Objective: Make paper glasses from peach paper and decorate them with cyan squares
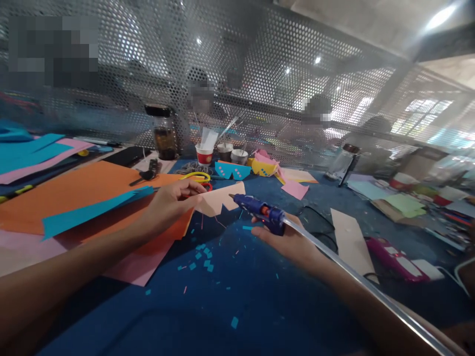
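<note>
Between the fingers of my left hand point(181, 195) is a pale peach paper cutout point(218, 199) with a notch in its lower edge. My right hand point(285, 242) grips a blue hot glue gun point(261, 208), whose nozzle points left and meets or nearly meets the cutout's face. A long clear glue stick point(345, 269) runs out of the gun's back over my right forearm. Small blue paper squares point(204, 257) lie scattered on the dark blue table point(260, 306) below. Behind the cutout stand a folded blue paper piece point(232, 171) with pink squares and a yellow one point(262, 167).
Orange sheets point(92, 188) and a blue strip point(96, 210) spread over the left side. Paper cups point(204, 155) and a dark-lidded jar point(164, 136) stand along the perforated metal screen point(252, 94). At right are a peach strip point(351, 242), a magenta power strip point(397, 259) and a black cord point(319, 222).
</note>
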